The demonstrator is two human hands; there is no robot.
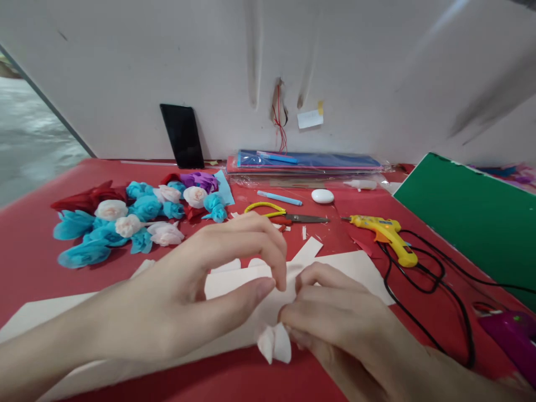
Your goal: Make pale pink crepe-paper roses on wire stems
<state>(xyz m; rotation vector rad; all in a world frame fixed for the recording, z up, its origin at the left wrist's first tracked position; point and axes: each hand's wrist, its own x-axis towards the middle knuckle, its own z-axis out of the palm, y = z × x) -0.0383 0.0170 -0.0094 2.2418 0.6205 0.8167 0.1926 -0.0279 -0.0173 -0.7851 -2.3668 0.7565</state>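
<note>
My right hand (335,318) is closed, its thumb and fingers pinching a small off-white paper flower (274,341) by one side. The flower's petals are curled and point left and down, just above the table's near edge. To its upper left, my left hand (201,285) is curved with a gap between thumb and fingers, holding nothing that I can see. Beneath both hands lies a large cream paper sheet (355,268). A cut paper strip (307,250) and some rounded white pieces (228,266) rest at its far edge, partly hidden by my left hand.
Crepe-paper flowers (144,209) are heaped at left. Yellow-handled scissors (307,218), a blue pen (280,197) and a white oval object (322,196) lie beyond my hands. At right are a yellow glue gun (387,231), its black cord (456,301) and a green board (464,223).
</note>
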